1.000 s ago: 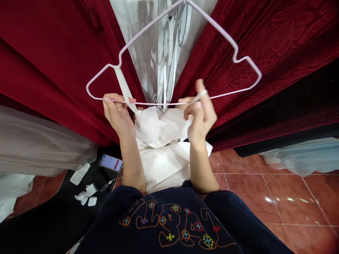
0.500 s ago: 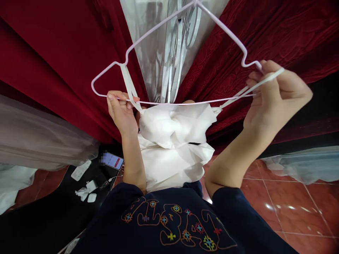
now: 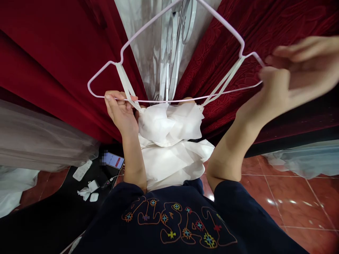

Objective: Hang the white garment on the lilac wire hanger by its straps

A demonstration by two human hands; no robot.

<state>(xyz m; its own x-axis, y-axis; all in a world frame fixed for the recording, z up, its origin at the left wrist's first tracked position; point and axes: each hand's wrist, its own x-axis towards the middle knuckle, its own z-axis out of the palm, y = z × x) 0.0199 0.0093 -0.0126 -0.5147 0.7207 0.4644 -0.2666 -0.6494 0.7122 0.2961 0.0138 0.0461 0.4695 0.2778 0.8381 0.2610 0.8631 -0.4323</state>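
Observation:
A pale pink clothes hanger (image 3: 225,23) spans the upper middle of the view, its top cut off by the frame edge. My left hand (image 3: 122,111) is closed on the hanger's bottom bar near its left end. A white garment (image 3: 169,123) with thin straps hangs from it and drapes over my lap. One strap (image 3: 125,83) sits in the left notch, and the other strap (image 3: 225,83) sits in the right notch. My right hand (image 3: 291,74), smeared by motion, is just off the hanger's right end with its fingers apart and nothing seen in them.
Dark red curtains (image 3: 58,53) hang on both sides of a pale sheer cloth and white metalwork (image 3: 172,53). At lower left, a phone (image 3: 113,160), a white charger (image 3: 93,186) and small items lie on a black surface (image 3: 47,218). Red tiles (image 3: 286,197) cover the floor at right.
The right strap has gone from my right hand's fingers into the hanger's right notch. My right hand has let go and moved outward to the right. My left hand keeps its hold.

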